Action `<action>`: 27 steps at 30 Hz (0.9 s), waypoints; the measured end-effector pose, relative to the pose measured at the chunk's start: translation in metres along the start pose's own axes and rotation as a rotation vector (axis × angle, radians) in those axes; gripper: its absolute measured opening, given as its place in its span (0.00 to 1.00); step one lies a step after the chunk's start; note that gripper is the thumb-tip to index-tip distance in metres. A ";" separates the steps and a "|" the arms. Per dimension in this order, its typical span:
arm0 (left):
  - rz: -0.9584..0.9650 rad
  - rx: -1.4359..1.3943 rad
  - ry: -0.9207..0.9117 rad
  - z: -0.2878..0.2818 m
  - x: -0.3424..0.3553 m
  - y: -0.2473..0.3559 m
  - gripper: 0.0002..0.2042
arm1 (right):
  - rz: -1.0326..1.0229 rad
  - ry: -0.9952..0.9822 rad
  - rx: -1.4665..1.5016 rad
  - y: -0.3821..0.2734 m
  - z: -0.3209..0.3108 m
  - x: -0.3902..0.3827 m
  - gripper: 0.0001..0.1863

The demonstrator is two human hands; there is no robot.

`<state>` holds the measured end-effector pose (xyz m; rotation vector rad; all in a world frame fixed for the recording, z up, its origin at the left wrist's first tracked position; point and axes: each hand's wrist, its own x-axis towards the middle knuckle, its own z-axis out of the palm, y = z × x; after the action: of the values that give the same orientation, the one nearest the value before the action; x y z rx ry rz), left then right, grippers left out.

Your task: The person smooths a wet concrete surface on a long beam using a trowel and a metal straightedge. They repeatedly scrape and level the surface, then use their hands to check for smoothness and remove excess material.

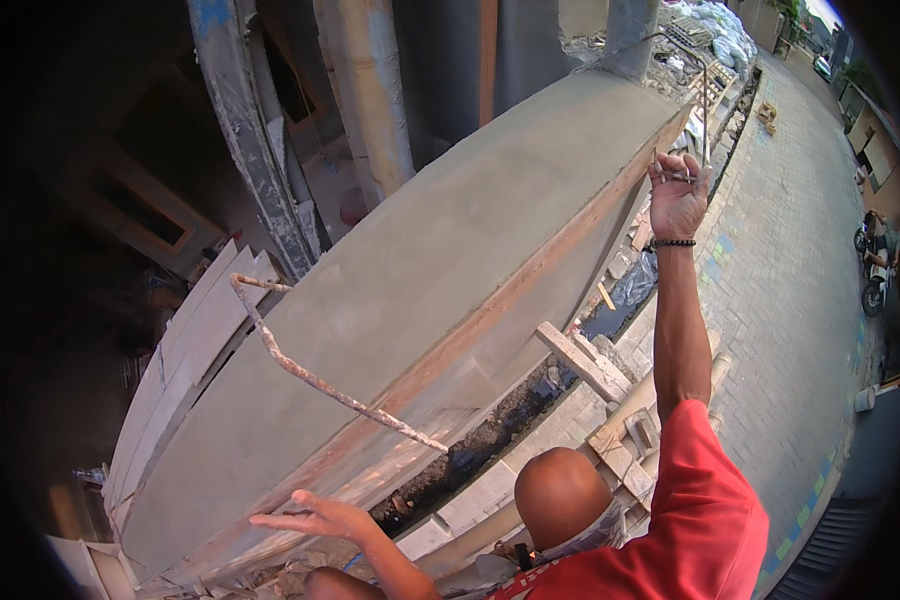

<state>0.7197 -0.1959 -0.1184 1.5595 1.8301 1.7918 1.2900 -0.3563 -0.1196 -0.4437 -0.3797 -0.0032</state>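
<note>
My right hand [678, 205], wearing a dark bead bracelet, reaches far forward with its fingers curled around a thin bent metal rod [706, 110]. That rod rises beside the far end of a wooden edge board [530, 270]. The board runs along a long, smooth grey cement surface [420, 220]. My left hand [320, 518] is near the board's close end, fingers stretched out and nothing in them. Whether its fingertips touch the board I cannot tell. A mortar-crusted bent steel bar [330, 385] lies across the cement and over the board.
Below the board runs a muddy ditch [490, 450]. Wooden planks and poles [625, 450] lie beside my knee [562, 500]. A paved lane [780, 260] stretches along the right, with a motorcycle [873, 270]. Posts [365, 90] stand at the left; rubble and sacks [710, 35] lie beyond.
</note>
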 end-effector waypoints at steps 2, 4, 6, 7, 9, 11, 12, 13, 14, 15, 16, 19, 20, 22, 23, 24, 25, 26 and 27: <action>0.100 -0.053 -0.166 -0.011 -0.036 0.016 0.39 | -0.052 -0.015 -0.019 0.000 0.000 0.000 0.23; 0.431 -0.117 -0.469 -0.023 -0.096 0.045 0.30 | 0.021 -0.127 0.065 -0.002 0.001 0.000 0.23; 0.649 -0.465 -0.833 -0.012 -0.131 0.074 0.19 | 0.044 -0.153 0.067 -0.004 0.003 0.000 0.23; 0.610 -0.646 -0.913 0.004 -0.144 0.092 0.16 | 0.069 -0.180 0.084 -0.006 0.004 -0.001 0.23; 0.738 -0.777 -1.130 0.048 -0.146 0.125 0.15 | 0.099 -0.259 0.123 -0.009 0.006 -0.001 0.23; 0.885 -0.804 -1.209 0.088 -0.158 0.168 0.19 | 0.123 -0.177 0.092 -0.013 0.009 -0.001 0.25; 0.972 -0.736 -1.315 0.106 -0.167 0.190 0.21 | 0.127 -0.207 0.104 -0.014 0.011 0.000 0.25; 1.093 -0.716 -1.241 0.123 -0.179 0.212 0.21 | 0.135 -0.235 0.112 -0.015 0.012 0.000 0.25; 1.193 -0.624 -1.204 0.137 -0.191 0.231 0.22 | 0.137 -0.207 0.095 -0.015 0.014 0.000 0.25; 1.284 -0.527 -1.154 0.152 -0.200 0.248 0.22 | 0.140 -0.204 0.092 -0.016 0.015 0.000 0.25; 1.378 -0.395 -1.134 0.167 -0.206 0.261 0.22 | 0.139 -0.201 0.092 -0.016 0.017 0.000 0.25; 1.625 -0.197 -0.897 0.204 -0.216 0.288 0.25 | 0.143 -0.157 0.115 -0.016 0.020 0.001 0.25; 1.673 -0.091 -0.753 0.212 -0.216 0.291 0.26 | 0.142 -0.139 0.109 -0.016 0.020 0.001 0.25; 1.756 0.199 -0.574 0.224 -0.214 0.293 0.28 | 0.134 -0.124 0.080 -0.016 0.021 0.001 0.25; 1.786 0.231 -0.525 0.227 -0.212 0.292 0.29 | 0.131 -0.132 0.076 -0.016 0.021 0.002 0.26; 1.817 0.266 -0.481 0.229 -0.210 0.291 0.29 | 0.131 -0.142 0.077 -0.016 0.021 0.001 0.26; 1.857 0.315 -0.448 0.230 -0.209 0.290 0.30 | 0.128 -0.136 0.076 -0.016 0.021 0.002 0.26; 1.851 0.303 -0.418 0.231 -0.208 0.289 0.30 | 0.118 -0.153 0.076 -0.016 0.022 0.002 0.26; 1.852 0.306 -0.410 0.231 -0.208 0.288 0.30 | 0.111 -0.152 0.067 -0.016 0.022 0.002 0.26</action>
<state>1.1342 -0.2664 -0.0628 3.8222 0.0184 0.9763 1.2828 -0.3610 -0.0940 -0.3994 -0.5028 0.1512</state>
